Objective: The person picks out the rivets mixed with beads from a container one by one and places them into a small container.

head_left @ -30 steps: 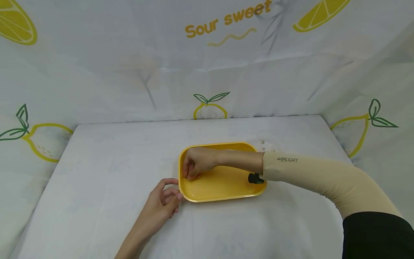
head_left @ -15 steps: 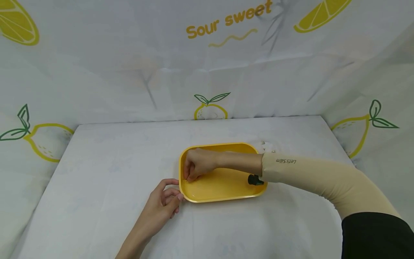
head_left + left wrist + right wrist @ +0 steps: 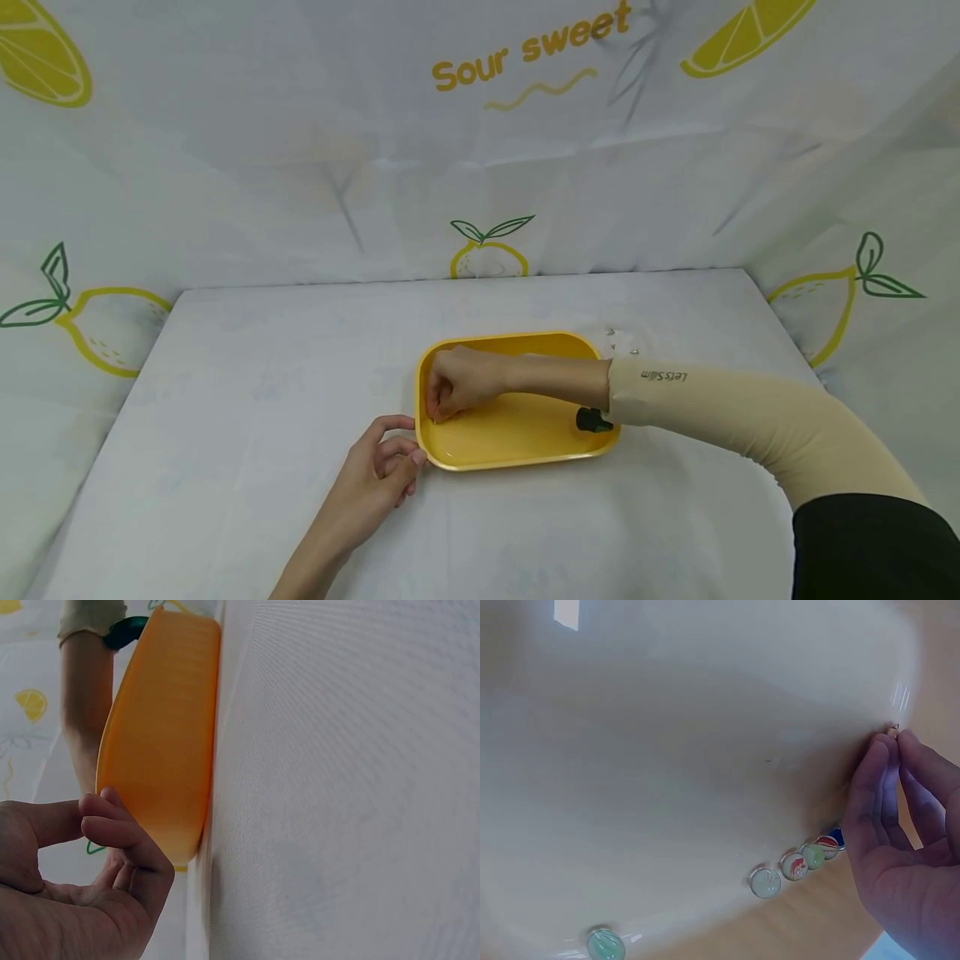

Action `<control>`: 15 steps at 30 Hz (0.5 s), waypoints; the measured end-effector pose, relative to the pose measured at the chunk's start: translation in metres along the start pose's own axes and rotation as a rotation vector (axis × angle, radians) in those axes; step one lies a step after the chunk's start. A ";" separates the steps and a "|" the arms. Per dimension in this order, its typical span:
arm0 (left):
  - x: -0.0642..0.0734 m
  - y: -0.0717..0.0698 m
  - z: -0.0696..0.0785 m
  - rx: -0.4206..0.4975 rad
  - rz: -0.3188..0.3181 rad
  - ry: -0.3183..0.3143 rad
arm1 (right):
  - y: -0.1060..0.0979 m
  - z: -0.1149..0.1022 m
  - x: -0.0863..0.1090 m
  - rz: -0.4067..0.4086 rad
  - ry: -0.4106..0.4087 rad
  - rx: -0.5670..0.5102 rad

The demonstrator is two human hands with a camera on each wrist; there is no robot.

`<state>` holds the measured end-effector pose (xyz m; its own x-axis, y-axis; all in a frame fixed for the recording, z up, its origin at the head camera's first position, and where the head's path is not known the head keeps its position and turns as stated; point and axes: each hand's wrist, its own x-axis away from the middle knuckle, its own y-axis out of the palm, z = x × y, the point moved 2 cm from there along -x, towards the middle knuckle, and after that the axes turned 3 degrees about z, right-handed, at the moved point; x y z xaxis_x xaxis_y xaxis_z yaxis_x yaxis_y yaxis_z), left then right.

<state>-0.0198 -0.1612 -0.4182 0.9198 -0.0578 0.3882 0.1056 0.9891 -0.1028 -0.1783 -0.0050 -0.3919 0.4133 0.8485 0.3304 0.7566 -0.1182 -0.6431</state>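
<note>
A small metal piece point(image 3: 893, 732) is pinched by the right hand point(image 3: 467, 382) inside the yellow tray point(image 3: 517, 437), near its left end. Glass marbles point(image 3: 765, 883) line one inner edge. The left hand point(image 3: 375, 475), fingers loosely bent, touches the tray's outside on the white tabletop point(image 3: 262, 392).

A close-fitting beige arm sleeve point(image 3: 720, 404), creased near the elbow, crosses the head view's right side, bearing small dark upside-down lettering point(image 3: 664, 376). A black sleeve point(image 3: 862, 542) overlaps it at lower right. The left hand point(image 3: 371, 475) and right hand point(image 3: 465, 379) are bare.
</note>
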 end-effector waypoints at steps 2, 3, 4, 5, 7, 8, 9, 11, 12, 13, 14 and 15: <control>0.000 0.000 0.000 0.000 0.001 -0.001 | 0.000 0.000 0.000 -0.005 -0.005 -0.005; 0.000 0.000 0.000 0.000 0.001 -0.003 | 0.000 0.000 0.000 -0.007 -0.007 -0.012; 0.000 0.000 0.000 -0.001 0.001 -0.003 | 0.000 0.001 0.000 -0.010 -0.013 -0.015; 0.000 0.000 0.000 -0.001 0.002 -0.003 | 0.000 0.001 0.000 -0.013 -0.017 -0.021; 0.000 0.000 0.000 -0.001 0.002 -0.005 | -0.001 0.001 0.000 -0.021 -0.024 -0.042; 0.000 0.000 0.000 -0.001 0.003 -0.005 | -0.001 0.001 0.000 -0.024 -0.028 -0.050; 0.000 0.000 0.000 -0.001 0.004 -0.006 | -0.001 0.002 0.000 -0.026 -0.031 -0.062; 0.000 0.000 0.000 0.000 0.004 -0.006 | -0.002 0.002 0.000 -0.031 -0.034 -0.079; 0.000 0.000 0.000 0.000 0.004 -0.007 | -0.002 0.002 0.000 -0.032 -0.034 -0.086; 0.000 0.000 0.000 0.001 0.003 -0.006 | -0.002 0.002 0.000 -0.032 -0.036 -0.089; 0.000 0.000 0.000 0.001 0.003 -0.005 | -0.003 0.002 0.001 -0.032 -0.036 -0.091; 0.000 0.000 0.000 0.002 0.003 -0.005 | -0.003 0.002 0.001 -0.031 -0.035 -0.096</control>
<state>-0.0195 -0.1612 -0.4180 0.9183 -0.0545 0.3922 0.1024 0.9895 -0.1023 -0.1814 -0.0022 -0.3911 0.3722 0.8700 0.3234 0.8144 -0.1390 -0.5634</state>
